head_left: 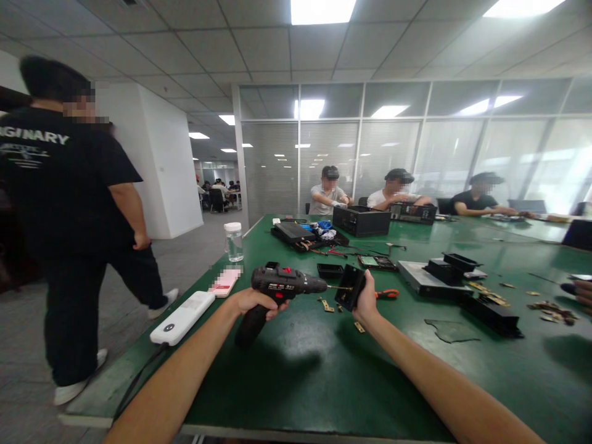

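Observation:
My left hand (pixel 263 303) is closed around the handle of a black cordless drill (pixel 287 282), whose long thin bit points right. The bit reaches into the open side of a small black box (pixel 350 287). My right hand (pixel 367 300) grips that box from its right side and holds it tilted above the table. Whether the bit touches a screw inside, I cannot tell. Small brass-coloured metal pieces (pixel 328 305) lie below, between drill and box. Just behind my right hand is an orange-and-black handled tool (pixel 387 295).
On the green table (pixel 287 382) are a white power bank (pixel 182 317), a pink phone (pixel 226 282) and a clear jar (pixel 234 243) at left. Black boxes (pixel 490 314) and brass pieces lie right. A person (pixel 69 185) walks at left; others sit opposite.

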Demonstrator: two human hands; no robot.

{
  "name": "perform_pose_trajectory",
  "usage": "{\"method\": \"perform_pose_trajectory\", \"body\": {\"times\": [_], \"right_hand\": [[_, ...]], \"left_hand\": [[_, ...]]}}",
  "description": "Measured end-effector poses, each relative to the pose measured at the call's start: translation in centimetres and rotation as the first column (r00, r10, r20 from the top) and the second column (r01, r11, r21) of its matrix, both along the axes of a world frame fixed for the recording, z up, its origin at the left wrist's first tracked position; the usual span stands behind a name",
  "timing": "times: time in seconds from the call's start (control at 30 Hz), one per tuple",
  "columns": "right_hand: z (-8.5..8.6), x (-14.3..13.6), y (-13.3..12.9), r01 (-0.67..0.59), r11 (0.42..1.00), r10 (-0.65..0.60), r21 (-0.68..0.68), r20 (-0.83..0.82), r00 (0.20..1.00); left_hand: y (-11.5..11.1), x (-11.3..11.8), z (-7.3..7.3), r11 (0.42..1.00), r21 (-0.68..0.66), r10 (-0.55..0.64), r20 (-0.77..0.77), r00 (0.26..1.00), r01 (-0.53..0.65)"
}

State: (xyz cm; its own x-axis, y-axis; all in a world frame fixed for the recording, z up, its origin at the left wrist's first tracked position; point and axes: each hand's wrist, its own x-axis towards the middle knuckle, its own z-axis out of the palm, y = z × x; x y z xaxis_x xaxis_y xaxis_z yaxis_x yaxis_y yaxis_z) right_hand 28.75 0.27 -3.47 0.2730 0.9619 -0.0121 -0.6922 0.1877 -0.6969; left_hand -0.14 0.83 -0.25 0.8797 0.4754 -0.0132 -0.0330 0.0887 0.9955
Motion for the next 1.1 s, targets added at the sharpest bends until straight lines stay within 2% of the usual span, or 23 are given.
{"method": "perform_pose_trajectory", "body": {"times": [0.63,1.1], "right_hand": [[-0.12,0.1,0.09,-0.019,1.0,0.018,0.014,0.006,1.0],[0.07,-0.04,-0.04,-0.025,1.0,0.025,0.011,0.008,1.0]], "left_hand": [[-0.25,0.11,0.31,1.0,0.03,-0.004,-0.018,1.0,0.004],[-0.13,-0.01,0.16,1.0,0.003,0.002,-0.012,1.0,-0.002]]}}
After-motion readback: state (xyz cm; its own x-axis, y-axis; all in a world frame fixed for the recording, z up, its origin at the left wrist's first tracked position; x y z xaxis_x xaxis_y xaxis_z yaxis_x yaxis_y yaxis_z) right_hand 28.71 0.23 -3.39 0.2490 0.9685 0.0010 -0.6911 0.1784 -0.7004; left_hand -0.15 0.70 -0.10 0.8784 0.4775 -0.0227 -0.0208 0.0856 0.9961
